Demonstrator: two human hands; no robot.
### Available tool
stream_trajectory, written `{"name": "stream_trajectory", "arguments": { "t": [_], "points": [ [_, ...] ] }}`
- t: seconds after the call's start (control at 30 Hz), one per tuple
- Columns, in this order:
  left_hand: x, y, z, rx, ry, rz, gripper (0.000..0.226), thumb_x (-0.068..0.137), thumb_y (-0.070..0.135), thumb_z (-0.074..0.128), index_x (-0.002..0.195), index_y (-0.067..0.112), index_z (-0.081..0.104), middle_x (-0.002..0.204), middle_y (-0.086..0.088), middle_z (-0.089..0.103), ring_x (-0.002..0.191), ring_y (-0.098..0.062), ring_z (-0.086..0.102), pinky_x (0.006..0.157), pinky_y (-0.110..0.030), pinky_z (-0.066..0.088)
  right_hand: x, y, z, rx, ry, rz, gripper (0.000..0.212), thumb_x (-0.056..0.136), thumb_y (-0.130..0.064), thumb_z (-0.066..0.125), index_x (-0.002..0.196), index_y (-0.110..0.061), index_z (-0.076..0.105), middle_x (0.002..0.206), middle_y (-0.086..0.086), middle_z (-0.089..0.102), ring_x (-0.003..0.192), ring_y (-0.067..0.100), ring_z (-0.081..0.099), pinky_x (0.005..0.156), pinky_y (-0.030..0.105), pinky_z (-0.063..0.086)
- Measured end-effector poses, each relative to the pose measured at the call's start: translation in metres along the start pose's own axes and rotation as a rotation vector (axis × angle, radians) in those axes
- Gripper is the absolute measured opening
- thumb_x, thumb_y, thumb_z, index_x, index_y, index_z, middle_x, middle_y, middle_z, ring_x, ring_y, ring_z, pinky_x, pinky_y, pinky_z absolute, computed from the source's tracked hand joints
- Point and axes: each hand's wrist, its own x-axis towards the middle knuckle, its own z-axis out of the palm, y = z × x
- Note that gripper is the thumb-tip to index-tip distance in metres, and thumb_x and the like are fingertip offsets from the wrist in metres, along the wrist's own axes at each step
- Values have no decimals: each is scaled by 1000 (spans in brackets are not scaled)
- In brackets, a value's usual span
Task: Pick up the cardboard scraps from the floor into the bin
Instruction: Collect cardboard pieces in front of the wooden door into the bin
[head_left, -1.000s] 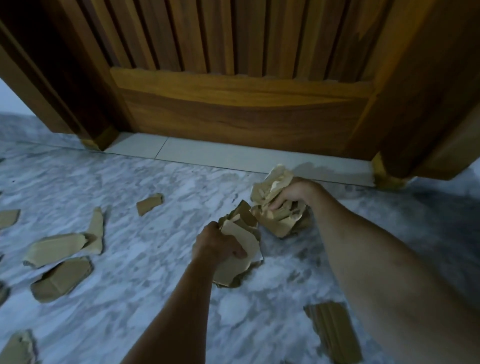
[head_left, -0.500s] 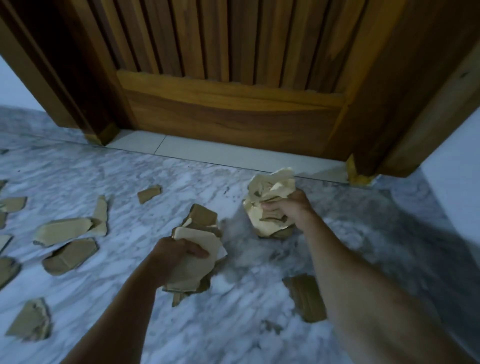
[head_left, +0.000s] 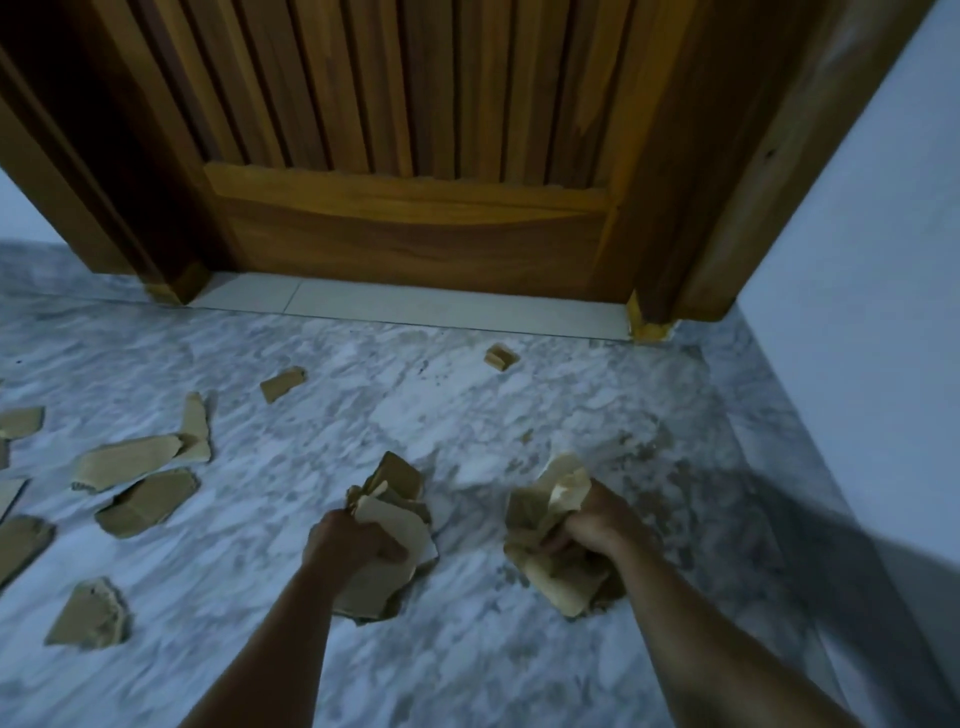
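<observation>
Where the marble floor (head_left: 249, 649) runs to the left edge of the view, loose cardboard scraps are scattered: a jagged piece (head_left: 89, 616) lies nearest the viewer, a dark flat piece (head_left: 146, 501) sits farther back, and a long pale strip (head_left: 127, 461) is laid just behind it, touching a narrow upright-pointing scrap (head_left: 195, 428). More scraps are cut off by the left edge. A small scrap (head_left: 281, 383) is seen alone farther toward the door.

Near the centre, the left hand (head_left: 350, 545) is curled tightly around a bundle of scraps (head_left: 387, 540), with the fingers wrapped over its front face and the bundle fanning out above and below the fist. It cannot be told whether the bundle touches the floor.

To its right, apart from it, the right hand (head_left: 595, 525) is clenched on a second crumpled wad of scraps (head_left: 548, 540), which is gripped from the right side, the fingers folded into the cardboard.

Farther back, 1 small folded scrap (head_left: 501, 357) is left on the floor near the pale threshold tile (head_left: 415, 309), beneath the wooden door (head_left: 410, 156). A plain wall (head_left: 857, 234) is seen at the right. No bin is shown in the view.
</observation>
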Motion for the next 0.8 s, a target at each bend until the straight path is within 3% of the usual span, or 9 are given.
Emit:
{"name": "stream_trajectory", "arguments": {
  "t": [0.1, 0.23, 0.33, 0.4, 0.5, 0.63, 0.8],
  "points": [
    [-6, 6, 1, 74, 14, 6, 74, 55, 31, 95, 119, 9, 65, 102, -8, 62, 100, -31, 61, 82, -37, 51, 7, -4, 2, -104, 2, 62, 97, 32, -46, 93, 121, -24, 62, 124, 9, 59, 110, 34, 56, 86, 41, 55],
    [-8, 6, 0, 86, 23, -4, 67, 60, 26, 93, 118, 9, 65, 103, -9, 63, 92, -28, 57, 78, -34, 52, 8, -7, 1, -70, -23, 69, 93, 32, -41, 92, 118, -20, 63, 114, 7, 65, 100, 31, 61, 81, 38, 55],
    [-7, 8, 3, 116, 41, 3, 67, 58, 26, 92, 118, 13, 65, 102, -7, 64, 89, -27, 58, 70, -31, 47, -4, -22, -11, 0, -65, -3, 67, 45, -23, 94, 108, -15, 72, 105, 4, 73, 96, 25, 65, 85, 38, 57],
    [-5, 13, 8, 212, 85, 52, 69, 57, 30, 90, 119, 16, 62, 103, -6, 65, 92, -27, 60, 67, -29, 44, -4, -39, -22, 204, -81, -81, 43, 55, -6, 93, 93, -14, 74, 99, 4, 76, 92, 23, 69, 86, 40, 59],
    [-2, 25, 13, 318, 155, 98, 62, 63, 29, 86, 117, 19, 57, 111, -9, 66, 105, -31, 64, 70, -30, 46, 10, -82, -49, 420, -54, -220, 45, 56, 0, 93, 91, -18, 72, 90, -6, 73, 94, 18, 69, 77, 30, 57],
    [9, 30, 13, 349, 160, 73, 57, 61, 26, 86, 110, 19, 59, 103, -9, 65, 104, -33, 65, 69, -30, 47, 50, -145, -72, 296, -93, -290, 51, 59, -5, 92, 104, -16, 71, 98, -7, 70, 94, 15, 64, 84, 30, 51],
    [29, 27, 16, 314, 176, 37, 39, 71, 31, 75, 105, 22, 59, 102, -8, 66, 101, -31, 65, 67, -29, 43, 119, -184, -59, 146, -155, -272, 43, 58, -12, 92, 94, -19, 70, 108, 5, 72, 107, 27, 66, 98, 44, 54]
  ]
}}
